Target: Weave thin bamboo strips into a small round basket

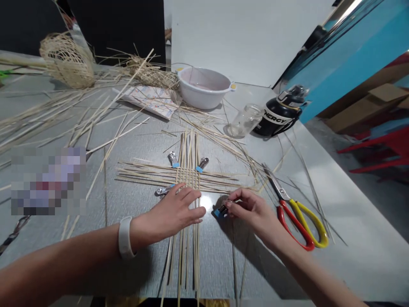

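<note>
A cross of thin bamboo strips (188,175) lies on the grey table, woven at its middle. Blue binder clips grip the weave at its upper left (174,159), its upper right (202,164) and its left side (164,190). My left hand (174,211) rests over the lower part of the weave, its fingers spread. To the right of the strips, my right hand (247,207) pinches another blue binder clip (220,211) by its metal handles, apart from the weave.
Red-and-yellow scissors (295,213) lie at the right. Behind the weave stand a white basin (205,87), a glass jar (246,120) and a black bottle (278,113). Loose strips (68,106) and a woven basket (67,60) are at the left.
</note>
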Available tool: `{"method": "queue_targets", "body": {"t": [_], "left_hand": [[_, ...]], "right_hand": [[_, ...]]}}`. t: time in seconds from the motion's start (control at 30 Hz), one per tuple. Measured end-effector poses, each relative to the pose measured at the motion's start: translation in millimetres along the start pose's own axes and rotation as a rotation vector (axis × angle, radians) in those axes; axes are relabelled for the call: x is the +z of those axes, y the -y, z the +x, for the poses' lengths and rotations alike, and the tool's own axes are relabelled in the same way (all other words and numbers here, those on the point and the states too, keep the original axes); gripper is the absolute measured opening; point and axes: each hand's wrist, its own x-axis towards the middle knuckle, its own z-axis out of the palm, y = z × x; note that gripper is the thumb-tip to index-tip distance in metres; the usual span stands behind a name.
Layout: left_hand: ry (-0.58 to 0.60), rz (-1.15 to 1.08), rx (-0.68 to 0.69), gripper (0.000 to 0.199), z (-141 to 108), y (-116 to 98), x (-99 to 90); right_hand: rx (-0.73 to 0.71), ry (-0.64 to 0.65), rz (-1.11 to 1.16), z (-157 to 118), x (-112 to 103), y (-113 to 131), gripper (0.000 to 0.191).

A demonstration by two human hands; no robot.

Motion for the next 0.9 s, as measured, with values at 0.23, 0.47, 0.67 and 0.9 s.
{"method": "queue_targets", "body": {"t": [0.23, 0.47, 0.67, 0.9], "left_hand": [[-0.022, -0.027, -0.001, 0.014, -2.3, -1.3, -0.2], [-0.027, -0.025, 0.004, 0.011, -3.4, -2.3, 1.2], [-0.068, -0.023, 0.018, 0.012, -6.0, -1.1, 6.1], [-0.043, -0.008, 0.006, 0.015, -7.3, -2.0, 5.3]], "right_hand": [[-0.05, 0.179, -0.522, -9.8, -9.2, 12.4, 0.024], [0.347, 0.54, -0.129, -5.6, -19.9, 14.7, 0.03], [0.406, 0.48, 0.131, 2.3, -19.5, 8.0, 0.039], [0.345, 0.233, 0.306, 5.6, -3.0, 0.9, 0.034]]}}
